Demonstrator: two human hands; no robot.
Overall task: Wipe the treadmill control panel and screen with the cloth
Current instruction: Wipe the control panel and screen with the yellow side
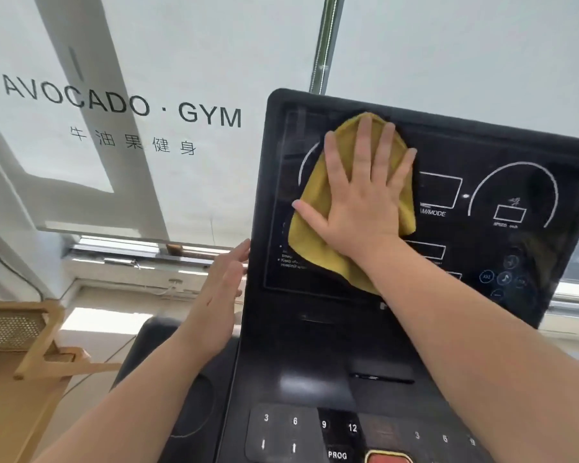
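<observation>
The black treadmill screen (pixel 482 182) stands tilted in the middle and right of the head view, with white dial outlines and small icons on it. A yellow cloth (pixel 310 208) lies flat on the screen's left half. My right hand (pixel 361 195) presses on the cloth with its fingers spread, palm down. My left hand (pixel 221 295) rests flat against the screen's left outer edge, fingers straight, holding nothing. Below the screen lies the control panel (pixel 315 429) with number keys, arrow keys, a PROG key and a red button (pixel 386 458).
A white blind printed with "AVOCADO · GYM" (pixel 121 98) hangs behind the treadmill. A wooden frame with a mesh panel (pixel 30 335) stands at the lower left. A window sill (pixel 131 259) runs behind the console. A dark cup recess (pixel 194 406) sits left of the panel.
</observation>
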